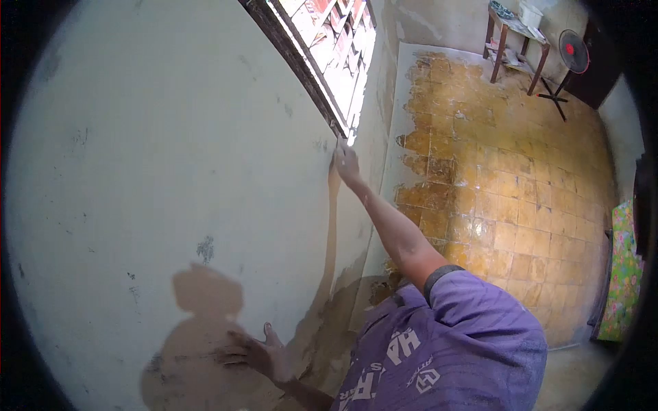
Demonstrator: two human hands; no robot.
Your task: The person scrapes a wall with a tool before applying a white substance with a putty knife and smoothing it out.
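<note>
My right arm stretches up to the lower corner of the window frame [301,51]. There my right hand [346,163] is closed, its fingers bunched right at the dark edge of the frame; I cannot tell what is in them. Low down, my left hand [264,356] has its fingers spread and its thumb apart, over the pale wall [157,171]. Dark smudges and scuffs dot that wall. My shadow falls across its lower part, around the left hand.
Beyond my purple shirt [466,322] spreads a worn yellow tiled floor [507,185] with a grey strip along the wall. A small wooden table [504,26] holding a white bucket [530,14] stands at the back, beside a standing fan [573,52]. Green flowered cloth [622,274] hangs at right.
</note>
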